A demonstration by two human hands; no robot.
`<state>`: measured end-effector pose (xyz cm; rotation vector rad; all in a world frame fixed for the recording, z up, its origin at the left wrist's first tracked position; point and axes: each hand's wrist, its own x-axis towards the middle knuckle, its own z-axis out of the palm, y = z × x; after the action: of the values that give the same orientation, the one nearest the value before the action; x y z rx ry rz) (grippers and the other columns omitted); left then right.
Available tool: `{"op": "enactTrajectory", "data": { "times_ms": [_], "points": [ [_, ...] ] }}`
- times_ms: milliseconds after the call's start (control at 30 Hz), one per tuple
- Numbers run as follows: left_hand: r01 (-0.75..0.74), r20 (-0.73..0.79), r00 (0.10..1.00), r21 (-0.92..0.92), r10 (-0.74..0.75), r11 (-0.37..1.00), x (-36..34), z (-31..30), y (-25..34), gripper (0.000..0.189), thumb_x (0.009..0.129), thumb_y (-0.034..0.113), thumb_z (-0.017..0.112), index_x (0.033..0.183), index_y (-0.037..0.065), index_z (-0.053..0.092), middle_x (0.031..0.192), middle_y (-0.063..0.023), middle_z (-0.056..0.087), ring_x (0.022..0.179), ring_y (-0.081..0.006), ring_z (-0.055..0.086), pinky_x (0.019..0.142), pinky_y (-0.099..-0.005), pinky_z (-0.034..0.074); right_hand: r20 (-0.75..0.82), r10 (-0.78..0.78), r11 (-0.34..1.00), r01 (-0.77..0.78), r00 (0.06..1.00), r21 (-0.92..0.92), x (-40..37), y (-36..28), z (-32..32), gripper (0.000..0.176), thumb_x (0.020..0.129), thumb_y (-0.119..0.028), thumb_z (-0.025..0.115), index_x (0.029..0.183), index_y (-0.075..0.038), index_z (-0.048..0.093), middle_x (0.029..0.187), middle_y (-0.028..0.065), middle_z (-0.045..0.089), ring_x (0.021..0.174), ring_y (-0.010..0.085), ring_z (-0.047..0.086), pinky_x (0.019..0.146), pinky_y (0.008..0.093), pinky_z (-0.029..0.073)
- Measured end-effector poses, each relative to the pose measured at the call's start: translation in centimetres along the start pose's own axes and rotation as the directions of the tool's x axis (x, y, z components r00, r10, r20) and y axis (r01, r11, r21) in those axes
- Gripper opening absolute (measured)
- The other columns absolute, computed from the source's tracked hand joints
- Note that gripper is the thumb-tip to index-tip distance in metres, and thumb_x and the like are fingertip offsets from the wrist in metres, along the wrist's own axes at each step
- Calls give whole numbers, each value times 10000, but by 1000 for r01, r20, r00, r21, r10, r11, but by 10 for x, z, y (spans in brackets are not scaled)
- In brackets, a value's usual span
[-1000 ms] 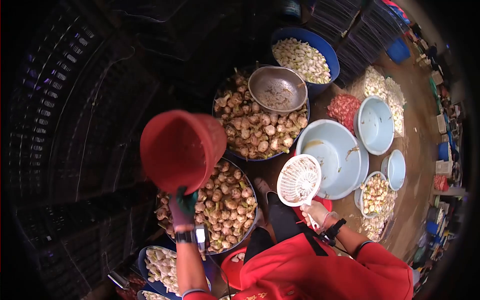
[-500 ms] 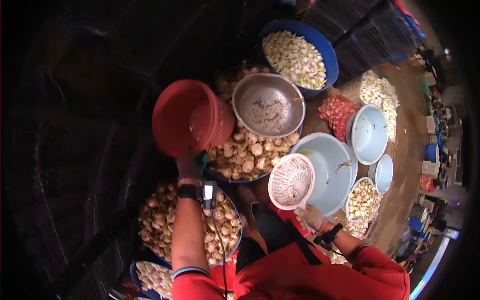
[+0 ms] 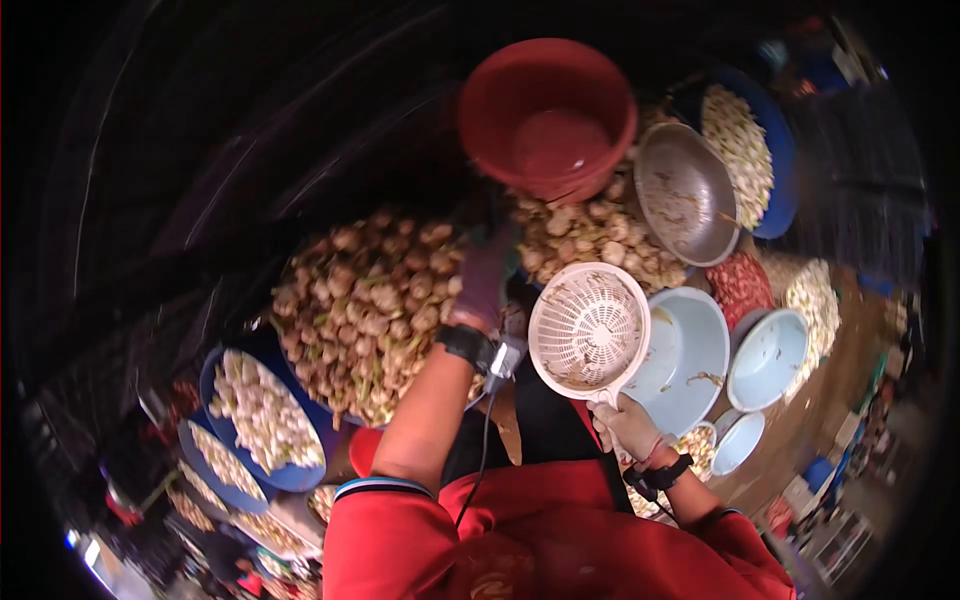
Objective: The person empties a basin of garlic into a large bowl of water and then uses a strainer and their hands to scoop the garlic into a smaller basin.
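Note:
My right hand (image 3: pixel 627 428), in a pale glove, is closed around the handle of a white plastic strainer (image 3: pixel 592 330). A few brown scraps lie in the strainer, which overlaps a light blue basin (image 3: pixel 690 350). My left hand (image 3: pixel 484 278), in a dark glove, is between a heap of garlic bulbs (image 3: pixel 370 310) and a red bucket (image 3: pixel 545 120). Its fingers are dark and blurred, so I cannot make out whether they hold anything. Below the bucket lie more garlic bulbs (image 3: pixel 600 240), with a metal bowl (image 3: pixel 685 195) resting beside them.
At the upper right, a blue tub (image 3: pixel 785 170) holds peeled garlic. A red mesh bag (image 3: pixel 740 285) and smaller light blue basins (image 3: pixel 768 360) stand to the right. Blue tubs of pale garlic (image 3: pixel 262 410) are at the lower left, with people farther back.
The view has turned, shifting the bucket and bowl up and right. My left hand now appears lower and farther from the bucket, over the garlic's edge. My right hand still grips the strainer.

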<state>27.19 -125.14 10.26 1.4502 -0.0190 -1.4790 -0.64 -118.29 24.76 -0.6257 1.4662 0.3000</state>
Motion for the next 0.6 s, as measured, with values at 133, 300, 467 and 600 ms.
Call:
{"op": "enactTrajectory", "data": {
  "times_ms": [133, 300, 467, 600],
  "points": [
    [193, -263, 961, 407, -88, 893, -79, -75, -72, 878, 709, 306, 715, 1373, -78, 288, 1295, -257, 493, 1214, -309, 483, 941, -337, 428, 237, 67, 996, -49, 969, -80, 11, -28, 50, 228, 931, -252, 496, 998, -38, 535, 674, 5, 525, 455, 111, 504, 416, 251, 424],
    [455, -219, 825, -292, -521, 841, -169, -150, -147, 472, 799, 221, 670, 1191, 40, 480, 1013, -119, 620, 875, -238, 637, 686, -345, 540, 539, 189, 962, -265, 821, 67, 49, -16, 112, 270, 936, -281, 491, 1015, -26, 534, 720, 18, 550, 465, 128, 524, 426, 253, 447],
    [334, -28, 861, -720, -507, 608, -201, -165, -185, 195, 808, 174, 663, 945, 50, 599, 826, -81, 641, 694, -218, 641, 582, -302, 512, 451, 311, 938, -195, 837, -285, 58, -25, 165, 343, 937, -337, 497, 1047, -14, 527, 804, 72, 608, 573, 158, 595, 512, 285, 505],
    [-192, -119, 934, 631, 338, 752, -205, -159, -199, 198, 730, 187, 708, 830, 47, 609, 692, -121, 621, 658, -277, 634, 590, -330, 496, 250, 125, 965, -59, 960, -257, 80, -21, 147, 420, 891, -342, 537, 1192, -62, 453, 1065, 98, 594, 812, 207, 643, 612, 353, 545]
  ]
}}
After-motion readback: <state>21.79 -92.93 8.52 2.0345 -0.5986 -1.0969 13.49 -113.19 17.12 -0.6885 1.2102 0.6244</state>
